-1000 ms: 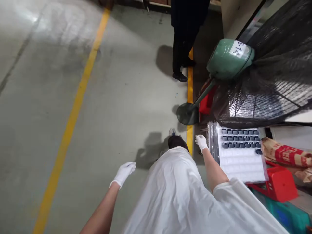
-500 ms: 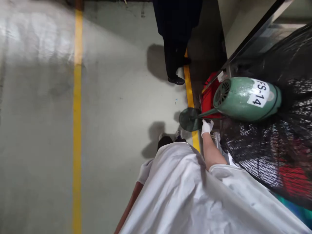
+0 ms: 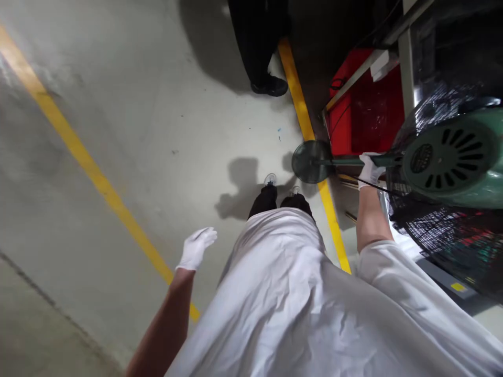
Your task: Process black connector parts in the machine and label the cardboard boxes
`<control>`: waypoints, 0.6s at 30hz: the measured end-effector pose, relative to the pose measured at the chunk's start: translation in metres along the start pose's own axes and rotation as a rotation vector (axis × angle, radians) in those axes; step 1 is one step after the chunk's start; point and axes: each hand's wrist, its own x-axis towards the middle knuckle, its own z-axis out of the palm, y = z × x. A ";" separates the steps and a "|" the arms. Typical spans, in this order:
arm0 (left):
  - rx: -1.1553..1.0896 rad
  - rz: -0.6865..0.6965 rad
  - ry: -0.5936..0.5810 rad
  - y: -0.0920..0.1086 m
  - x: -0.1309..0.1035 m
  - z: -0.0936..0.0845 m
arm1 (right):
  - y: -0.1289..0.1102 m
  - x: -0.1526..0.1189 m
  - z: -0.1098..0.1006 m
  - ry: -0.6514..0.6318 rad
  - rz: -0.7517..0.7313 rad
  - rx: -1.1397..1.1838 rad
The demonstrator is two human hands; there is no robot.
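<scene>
A green pedestal fan stands at the right, with its motor housing (image 3: 451,157), thin pole (image 3: 343,163) and round base (image 3: 308,162) in sight. My right hand (image 3: 369,172), in a white glove, is closed around the pole just below the motor housing. Part of its fingers is hidden by the pole. Out to the left, over bare floor, my left hand (image 3: 198,247) hangs in a white glove. Its fingers are stretched out and it holds nothing.
A red bin (image 3: 340,125) stands behind the fan pole under a metal-framed table (image 3: 408,73). Ahead, another person's black shoe (image 3: 270,85) is beside a yellow floor line (image 3: 296,94). A second yellow line (image 3: 90,165) crosses the floor at left. A dark cable runs past my right wrist.
My right hand has gone from beside the fan to a hold on its pole. The left hand has swung out from my side. The view has turned, with the fan now closer.
</scene>
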 end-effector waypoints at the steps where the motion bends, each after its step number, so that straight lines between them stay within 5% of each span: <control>1: -0.008 0.007 -0.003 0.008 0.005 -0.003 | -0.001 -0.003 0.001 0.033 0.001 0.009; 4: 0.030 0.013 -0.070 0.024 0.010 -0.001 | -0.007 -0.018 -0.001 0.085 -0.016 0.011; 11: 0.238 -0.004 -0.237 0.029 0.015 -0.006 | -0.010 -0.094 -0.016 -0.084 -0.063 -0.107; 18: 0.144 0.010 -0.132 0.025 0.029 -0.024 | -0.007 -0.161 -0.030 -0.315 -0.024 -0.221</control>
